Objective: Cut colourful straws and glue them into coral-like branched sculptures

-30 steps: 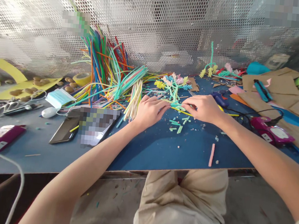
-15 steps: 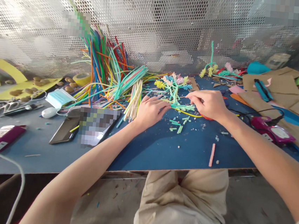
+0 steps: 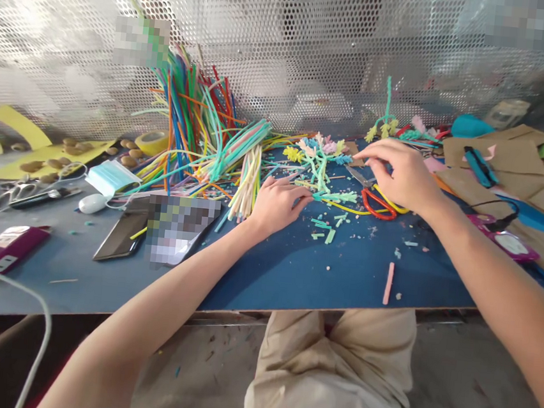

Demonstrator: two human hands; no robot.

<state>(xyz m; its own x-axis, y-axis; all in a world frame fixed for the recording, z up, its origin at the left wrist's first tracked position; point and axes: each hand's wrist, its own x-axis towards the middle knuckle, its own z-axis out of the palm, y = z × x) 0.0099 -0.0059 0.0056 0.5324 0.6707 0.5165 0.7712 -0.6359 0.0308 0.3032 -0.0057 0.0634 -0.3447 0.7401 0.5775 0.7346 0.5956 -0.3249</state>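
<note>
My left hand (image 3: 276,206) rests on the blue table (image 3: 294,270) and pinches the end of a short teal and yellow pipe-cleaner piece (image 3: 337,198). My right hand (image 3: 402,175) hovers a little above the table with fingers loosely bent and nothing visible in them. Just under it lie scissors (image 3: 378,205) with red and yellow handles. A pastel pipe-cleaner flower sprig (image 3: 318,152) lies just beyond both hands. Cut teal bits (image 3: 324,229) are scattered in front of my left hand.
A big bundle of coloured pipe cleaners (image 3: 202,130) leans on the perforated metal wall (image 3: 316,48). Left of my arm lie a phone (image 3: 116,245), a mouse (image 3: 92,203), a face mask (image 3: 108,178) and a tape roll (image 3: 149,143). Cardboard sheets (image 3: 502,159) and a magenta device (image 3: 511,245) sit at the right.
My right hand let go of the pipe-cleaner piece, lifted and moved back to the right, uncovering the scissors. My left hand stayed where it was, still pinching the piece.
</note>
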